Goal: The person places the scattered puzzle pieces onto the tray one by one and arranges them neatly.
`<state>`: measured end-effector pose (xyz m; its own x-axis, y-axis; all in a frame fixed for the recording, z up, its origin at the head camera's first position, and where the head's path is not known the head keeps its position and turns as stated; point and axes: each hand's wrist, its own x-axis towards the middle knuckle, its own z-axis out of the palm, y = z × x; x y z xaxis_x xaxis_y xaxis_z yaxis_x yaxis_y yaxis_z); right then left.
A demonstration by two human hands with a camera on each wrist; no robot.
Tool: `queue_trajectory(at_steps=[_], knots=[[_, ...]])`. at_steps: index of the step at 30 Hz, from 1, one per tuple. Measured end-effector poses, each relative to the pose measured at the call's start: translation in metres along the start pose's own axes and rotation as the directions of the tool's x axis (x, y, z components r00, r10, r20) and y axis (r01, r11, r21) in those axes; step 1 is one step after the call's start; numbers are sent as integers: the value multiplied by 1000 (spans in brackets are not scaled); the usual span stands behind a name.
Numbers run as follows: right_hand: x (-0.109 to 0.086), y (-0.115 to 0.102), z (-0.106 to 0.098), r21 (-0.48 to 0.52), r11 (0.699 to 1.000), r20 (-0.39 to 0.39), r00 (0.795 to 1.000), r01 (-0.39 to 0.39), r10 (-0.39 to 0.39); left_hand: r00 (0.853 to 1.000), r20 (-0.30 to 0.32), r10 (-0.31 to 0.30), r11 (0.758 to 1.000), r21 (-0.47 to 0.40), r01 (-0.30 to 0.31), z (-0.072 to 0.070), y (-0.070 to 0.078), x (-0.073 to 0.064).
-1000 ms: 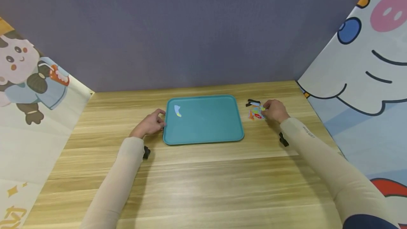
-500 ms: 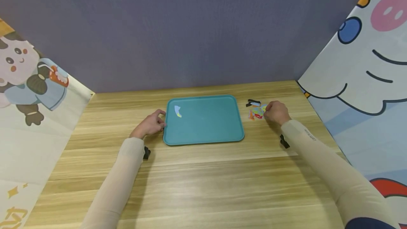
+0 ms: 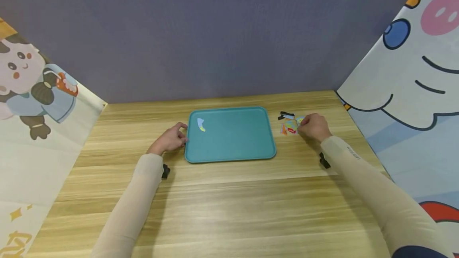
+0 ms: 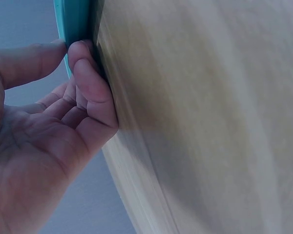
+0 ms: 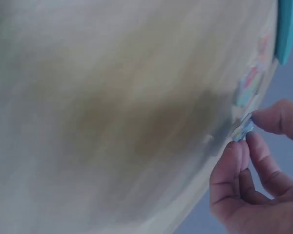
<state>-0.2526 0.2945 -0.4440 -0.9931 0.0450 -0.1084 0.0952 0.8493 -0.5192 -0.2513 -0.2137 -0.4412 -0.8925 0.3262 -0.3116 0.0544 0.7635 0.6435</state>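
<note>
My left hand [image 3: 169, 140] is at the left edge of a shallow teal tray [image 3: 236, 138]. In the left wrist view, its thumb and curled fingers pinch the tray's rim [image 4: 74, 22]. On the tray, near its upper left corner, lies a pale blue and yellow flat piece [image 3: 201, 124]. To the right of the tray my right hand [image 3: 315, 127] pinches a small flat printed piece [image 5: 242, 128] between thumb and fingers, just over the table. Several other colourful flat pieces [image 3: 289, 126] lie in a loose cluster by its fingertips, orange, red, green and blue among them.
Behind the cluster lies a small black piece [image 3: 286, 114]. The wooden table [image 3: 229, 210] meets a grey-purple panel [image 3: 222, 35] at the back. Panels printed with cartoons [image 3: 405, 67] flank it on both sides.
My right hand has shifted slightly right from the cluster, uncovering more of the pieces. My left hand and the tray have stayed in place.
</note>
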Motion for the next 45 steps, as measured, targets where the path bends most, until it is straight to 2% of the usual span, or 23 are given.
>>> queue_trajectory(at_steps=[7, 13, 18, 24, 30, 38, 45], knots=[[0, -21, -1, 56, 994, -46, 994, 97, -94, 1000, 1, -2, 1000, -13, 2, -1, -1, -2], [0, -45, 8, 116, 973, -103, 976, 201, -190, 1000, 12, -16, 999, -28, 16, -1, -2, -4], [-6, -72, 18, 147, 958, -82, 968, 247, -237, 1000, 6, -16, 1000, -22, 16, -1, -3, -5], [-9, -102, 27, 142, 932, -71, 943, 333, -326, 1000, -3, -21, 1000, -11, 21, 0, -6, -5], [-8, -129, 40, 159, 921, -21, 933, 357, -358, 1000, -19, -23, 1000, -8, 23, 2, -8, -4], [-5, -156, 64, 169, 924, 49, 934, 342, -355, 999, -36, -21, 1000, -6, 21, 2, -6, -3], [0, -176, 83, 112, 919, 73, 919, 378, -387, 999, -40, -13, 1000, -5, 13, 3, -2, 0]])
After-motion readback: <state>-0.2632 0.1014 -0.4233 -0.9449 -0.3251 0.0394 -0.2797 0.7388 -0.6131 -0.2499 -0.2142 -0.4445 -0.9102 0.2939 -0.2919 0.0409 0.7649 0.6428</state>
